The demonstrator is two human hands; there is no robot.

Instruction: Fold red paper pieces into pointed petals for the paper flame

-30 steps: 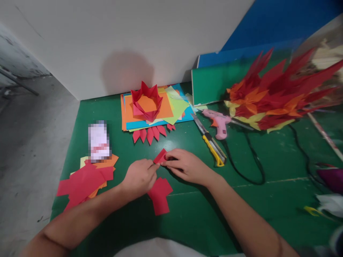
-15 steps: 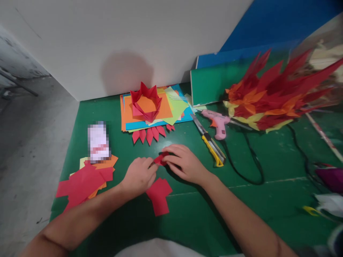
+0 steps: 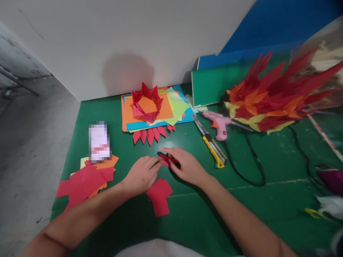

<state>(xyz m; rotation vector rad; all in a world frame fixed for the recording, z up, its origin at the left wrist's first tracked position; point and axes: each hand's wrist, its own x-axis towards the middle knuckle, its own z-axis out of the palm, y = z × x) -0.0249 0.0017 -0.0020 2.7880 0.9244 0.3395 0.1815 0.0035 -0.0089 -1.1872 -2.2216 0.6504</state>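
Left of your left hand [image 3: 142,175], flat red sheets [image 3: 87,182] overlap near the table's [image 3: 278,203] left edge. That hand bends its fingers against the folded paper [image 3: 165,160] between your hands; whether they grip, I cannot tell. An angular cutout [image 3: 160,198] lies nearer you. Your right hand [image 3: 184,166] pinches the paper. Right of it, the knife [image 3: 211,147] and corded glue gun [image 3: 222,126] narrow the room.

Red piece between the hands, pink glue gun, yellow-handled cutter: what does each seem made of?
Red piece: probably matte paper; thin, dull, partly hidden. Glue gun: likely smooth plastic, by its moulded body. Cutter: handle probably plastic, solid yellow; blade apparently metal, greyish.
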